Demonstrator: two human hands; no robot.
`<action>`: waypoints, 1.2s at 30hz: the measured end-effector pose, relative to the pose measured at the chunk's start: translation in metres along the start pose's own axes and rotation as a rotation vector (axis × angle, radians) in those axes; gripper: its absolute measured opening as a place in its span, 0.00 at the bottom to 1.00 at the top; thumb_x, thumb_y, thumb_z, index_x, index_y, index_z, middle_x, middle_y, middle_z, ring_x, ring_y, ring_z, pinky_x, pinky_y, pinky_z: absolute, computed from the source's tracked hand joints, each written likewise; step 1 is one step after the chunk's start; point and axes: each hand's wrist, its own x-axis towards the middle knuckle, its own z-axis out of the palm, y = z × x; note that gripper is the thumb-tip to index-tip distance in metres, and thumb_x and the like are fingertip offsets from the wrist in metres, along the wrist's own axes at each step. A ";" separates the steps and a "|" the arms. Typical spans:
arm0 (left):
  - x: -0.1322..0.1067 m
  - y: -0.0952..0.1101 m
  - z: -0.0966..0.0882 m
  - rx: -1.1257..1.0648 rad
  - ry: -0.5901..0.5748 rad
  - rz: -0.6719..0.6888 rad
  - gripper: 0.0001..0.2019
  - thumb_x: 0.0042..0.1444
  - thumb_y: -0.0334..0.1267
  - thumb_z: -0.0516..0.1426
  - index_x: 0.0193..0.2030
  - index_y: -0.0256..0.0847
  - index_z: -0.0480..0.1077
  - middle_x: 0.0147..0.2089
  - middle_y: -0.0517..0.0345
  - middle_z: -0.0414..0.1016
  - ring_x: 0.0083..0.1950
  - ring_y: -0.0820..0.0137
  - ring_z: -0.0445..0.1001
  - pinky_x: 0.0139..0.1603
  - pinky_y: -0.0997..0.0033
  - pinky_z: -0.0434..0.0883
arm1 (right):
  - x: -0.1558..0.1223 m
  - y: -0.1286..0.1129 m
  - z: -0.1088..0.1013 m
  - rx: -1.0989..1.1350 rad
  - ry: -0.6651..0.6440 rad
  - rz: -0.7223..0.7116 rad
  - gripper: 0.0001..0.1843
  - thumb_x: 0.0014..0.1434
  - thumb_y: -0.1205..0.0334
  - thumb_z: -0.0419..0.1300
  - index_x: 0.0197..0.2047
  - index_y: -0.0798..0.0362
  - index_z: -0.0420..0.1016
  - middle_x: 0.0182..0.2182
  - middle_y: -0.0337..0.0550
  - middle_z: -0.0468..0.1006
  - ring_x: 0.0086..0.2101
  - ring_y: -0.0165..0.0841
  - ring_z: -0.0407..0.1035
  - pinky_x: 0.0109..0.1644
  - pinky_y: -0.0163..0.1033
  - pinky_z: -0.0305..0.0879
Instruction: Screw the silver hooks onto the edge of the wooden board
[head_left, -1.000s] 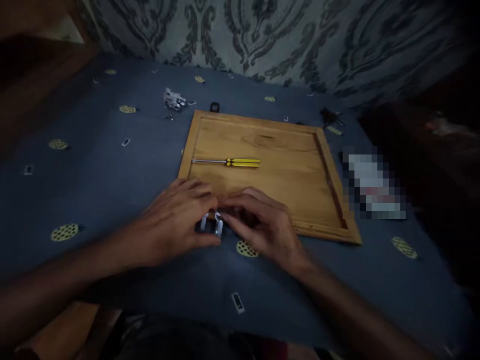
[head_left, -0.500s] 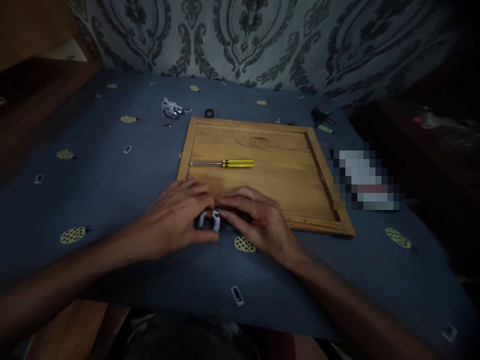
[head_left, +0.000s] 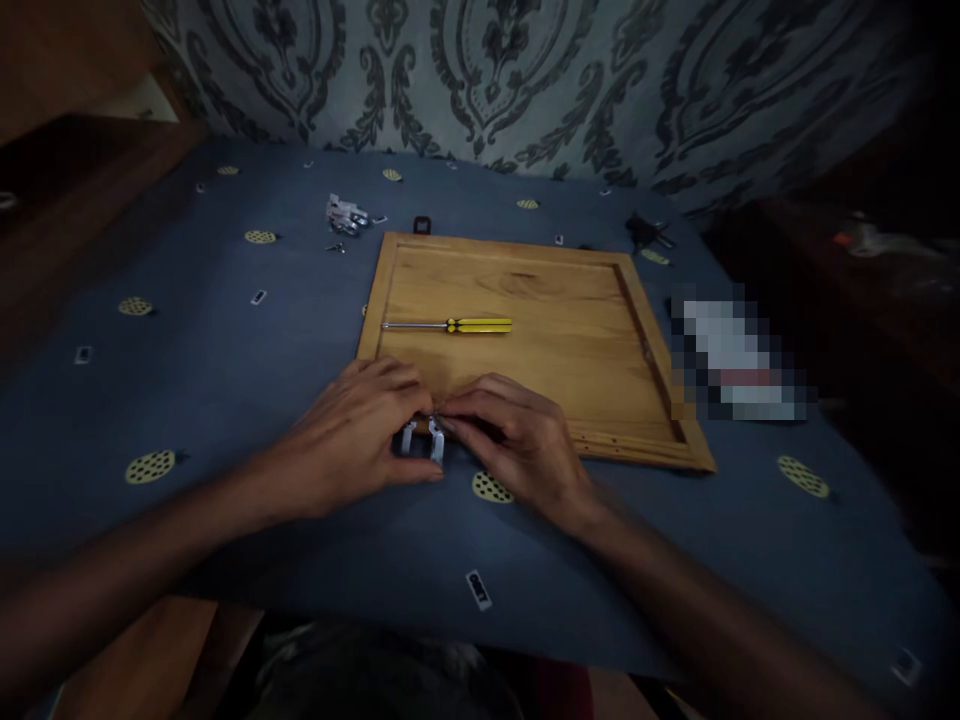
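A framed wooden cabinet door [head_left: 562,360] lies flat on the cloth-covered table. At its near left edge is a silver metal hinge [head_left: 436,442], its arms sticking out toward me. My left hand [head_left: 356,420] closes around the hinge from the left, fingers on the frame and thumb by the metal arms. From the other side, my right hand [head_left: 529,440] pinches with thumb and forefinger right at the hinge; whatever lies between those fingertips is too small to make out. A screwdriver [head_left: 480,326] with a yellow and black handle rests on the panel beyond both hands.
Several silver hinges [head_left: 346,214] lie piled at the back left, with small screws [head_left: 336,247] beside them. Behind the door is a small dark square piece [head_left: 422,225]. A black object [head_left: 649,233] sits at the back right, and a blurred-out item [head_left: 739,355] lies right of the door.
The whole view has shifted slightly, moving everything a little to the right. Both hands stay at the hinge, with hardly any change in their grip.
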 end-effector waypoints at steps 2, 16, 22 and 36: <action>0.000 0.000 0.000 0.001 0.004 0.004 0.16 0.54 0.46 0.72 0.41 0.40 0.74 0.45 0.57 0.77 0.52 0.56 0.74 0.54 0.54 0.67 | 0.000 0.000 0.000 0.007 0.002 0.002 0.05 0.69 0.68 0.63 0.42 0.52 0.81 0.34 0.43 0.83 0.36 0.33 0.79 0.40 0.38 0.75; -0.003 -0.001 0.002 -0.012 0.033 0.018 0.16 0.56 0.47 0.71 0.39 0.41 0.72 0.44 0.57 0.76 0.51 0.58 0.74 0.52 0.56 0.67 | -0.001 0.000 0.001 0.033 -0.010 -0.006 0.06 0.69 0.68 0.62 0.44 0.52 0.82 0.35 0.43 0.83 0.35 0.32 0.78 0.38 0.37 0.74; -0.004 -0.003 0.004 -0.018 0.052 0.039 0.16 0.56 0.47 0.71 0.39 0.41 0.72 0.45 0.57 0.76 0.51 0.58 0.74 0.51 0.57 0.67 | 0.000 -0.002 -0.001 0.073 -0.014 0.016 0.05 0.68 0.67 0.64 0.45 0.52 0.82 0.35 0.44 0.84 0.36 0.33 0.79 0.40 0.38 0.75; -0.004 -0.001 0.000 -0.013 0.024 0.026 0.15 0.57 0.46 0.71 0.41 0.41 0.73 0.47 0.55 0.77 0.53 0.57 0.74 0.55 0.54 0.68 | -0.005 -0.002 -0.001 0.093 0.013 0.138 0.15 0.66 0.64 0.66 0.56 0.51 0.79 0.37 0.41 0.85 0.29 0.28 0.75 0.37 0.35 0.76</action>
